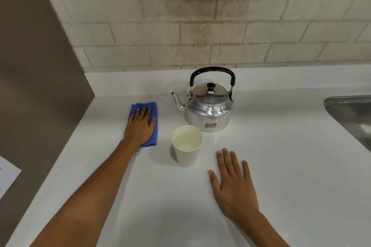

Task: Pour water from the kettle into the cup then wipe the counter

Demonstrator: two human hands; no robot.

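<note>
A shiny metal kettle (208, 109) with a black handle stands upright on the white counter (281, 166), its spout pointing left. Just in front of it stands a white paper cup (187, 156) with water inside. Left of the cup lies a folded blue cloth (153, 124). My left hand (140, 126) presses flat on that cloth, fingers toward the wall. My right hand (232, 184) rests flat and open on the counter, right of the cup, holding nothing.
A steel sink (353, 114) is set into the counter at the right edge. A tiled wall (200, 32) runs behind the kettle. A brown side panel (40, 86) closes off the left, with a sheet of paper (7, 176) lower down.
</note>
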